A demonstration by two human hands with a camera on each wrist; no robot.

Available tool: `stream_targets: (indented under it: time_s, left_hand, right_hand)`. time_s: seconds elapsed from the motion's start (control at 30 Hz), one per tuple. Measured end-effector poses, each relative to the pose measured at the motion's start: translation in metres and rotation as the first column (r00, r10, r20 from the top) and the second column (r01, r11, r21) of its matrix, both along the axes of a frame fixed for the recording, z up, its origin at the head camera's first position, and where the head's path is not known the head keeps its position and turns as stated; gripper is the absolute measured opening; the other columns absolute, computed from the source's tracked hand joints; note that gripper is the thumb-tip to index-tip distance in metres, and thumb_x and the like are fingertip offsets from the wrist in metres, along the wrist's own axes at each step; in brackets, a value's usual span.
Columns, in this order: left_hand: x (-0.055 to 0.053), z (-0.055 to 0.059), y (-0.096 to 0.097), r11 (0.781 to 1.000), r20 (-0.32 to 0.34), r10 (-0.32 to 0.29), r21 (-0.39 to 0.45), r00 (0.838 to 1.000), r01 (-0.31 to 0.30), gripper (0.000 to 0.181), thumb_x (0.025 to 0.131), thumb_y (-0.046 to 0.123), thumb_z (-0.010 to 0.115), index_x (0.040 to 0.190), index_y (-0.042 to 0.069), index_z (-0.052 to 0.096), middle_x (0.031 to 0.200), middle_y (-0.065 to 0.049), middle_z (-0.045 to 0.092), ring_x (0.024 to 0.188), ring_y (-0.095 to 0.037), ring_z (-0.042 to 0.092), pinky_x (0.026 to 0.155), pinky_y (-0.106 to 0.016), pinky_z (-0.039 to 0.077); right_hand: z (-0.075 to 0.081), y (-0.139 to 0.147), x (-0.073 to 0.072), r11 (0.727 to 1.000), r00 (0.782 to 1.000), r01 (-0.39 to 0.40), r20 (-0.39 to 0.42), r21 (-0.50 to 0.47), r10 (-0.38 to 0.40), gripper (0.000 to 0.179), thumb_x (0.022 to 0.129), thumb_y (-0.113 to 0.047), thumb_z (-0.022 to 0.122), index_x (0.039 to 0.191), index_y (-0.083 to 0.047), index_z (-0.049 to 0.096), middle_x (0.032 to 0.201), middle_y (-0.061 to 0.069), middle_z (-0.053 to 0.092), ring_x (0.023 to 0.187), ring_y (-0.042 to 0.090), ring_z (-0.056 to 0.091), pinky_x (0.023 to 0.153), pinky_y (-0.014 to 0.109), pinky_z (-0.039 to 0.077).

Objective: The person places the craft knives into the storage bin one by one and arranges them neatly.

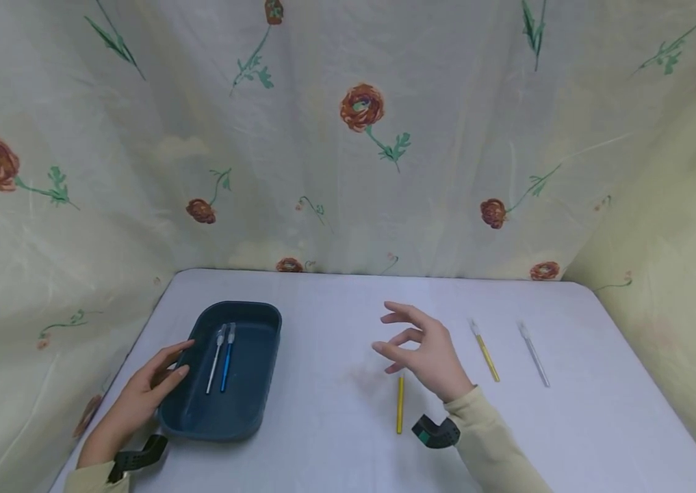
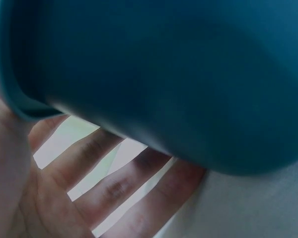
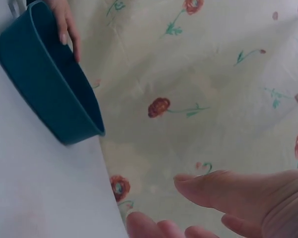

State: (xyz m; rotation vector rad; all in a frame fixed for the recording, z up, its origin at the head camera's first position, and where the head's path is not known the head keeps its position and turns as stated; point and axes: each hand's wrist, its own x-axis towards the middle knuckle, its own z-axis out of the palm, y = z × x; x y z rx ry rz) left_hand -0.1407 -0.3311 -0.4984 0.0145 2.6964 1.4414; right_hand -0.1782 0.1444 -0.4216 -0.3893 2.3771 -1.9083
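Note:
My left hand point(image 1: 147, 390) grips the left wall of a dark teal tray point(image 1: 224, 416). In the left wrist view its thumb is at the rim and several fingers point(image 2: 124, 188) stretch along the outer wall. Inside the tray lie two thin pen-like sticks with clear caps, one silver point(image 1: 214, 366) and one blue point(image 1: 226, 366). My right hand point(image 1: 430, 352) is raised over the table, thumb and fingers loosely bent and apart, holding nothing. Just below it lies a yellow stick point(image 1: 400, 407), its upper end hidden by the hand.
Right of my right hand lie another yellow capped stick point(image 1: 487, 356) and a silver capped one point(image 1: 535, 359). All stand on a white table point(image 1: 329, 452). Flowered cloth point(image 1: 434, 205) hangs behind it and at both sides.

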Motion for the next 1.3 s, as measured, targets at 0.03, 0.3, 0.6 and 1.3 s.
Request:
stream_targets:
  time_s: [0.03,0.3,0.6,1.3]
  left_hand:
    - [0.0,0.0,0.0,1.0,0.0,-0.001,0.0,1.0,0.001,0.058,0.103,0.045,0.051,0.155,0.028,0.034,0.157,-0.023,0.03,0.131,-0.048,0.045,0.1,-0.064,0.041]
    - [0.0,-0.001,0.0,1.0,0.002,-0.003,-0.004,1.0,0.003,0.057,0.103,0.043,0.051,0.155,0.028,0.033,0.157,-0.024,0.029,0.131,-0.049,0.043,0.1,-0.065,0.041]
    - [0.0,0.001,0.0,1.0,-0.001,-0.003,-0.019,1.0,0.003,0.058,0.103,0.044,0.051,0.156,0.027,0.032,0.158,-0.024,0.028,0.133,-0.05,0.041,0.101,-0.066,0.039]
    - [0.001,-0.001,0.0,1.0,0.002,-0.007,0.0,1.0,0.007,0.058,0.104,0.043,0.05,0.156,0.025,0.032,0.158,-0.024,0.027,0.135,-0.051,0.038,0.102,-0.066,0.037]
  right_hand:
    - [-0.002,0.001,0.0,1.0,1.0,0.008,0.002,0.008,-0.008,0.067,0.082,-0.017,0.085,0.14,-0.027,0.054,0.126,0.005,0.059,0.086,0.031,0.068,0.059,0.045,0.06]
    - [-0.024,0.017,-0.004,0.995,0.999,0.036,0.014,0.097,-0.038,0.064,0.08,-0.013,0.085,0.137,-0.024,0.058,0.126,0.005,0.059,0.084,0.028,0.069,0.057,0.042,0.06]
    - [-0.042,0.031,-0.001,0.978,0.993,0.071,0.076,0.196,-0.088,0.062,0.076,-0.005,0.085,0.131,-0.023,0.063,0.125,0.012,0.061,0.081,0.027,0.067,0.053,0.041,0.059]
    - [-0.072,0.033,0.004,0.953,0.986,0.063,0.132,0.295,-0.106,0.066,0.073,-0.006,0.088,0.133,-0.012,0.062,0.118,0.012,0.062,0.051,0.025,0.063,0.047,0.036,0.056]
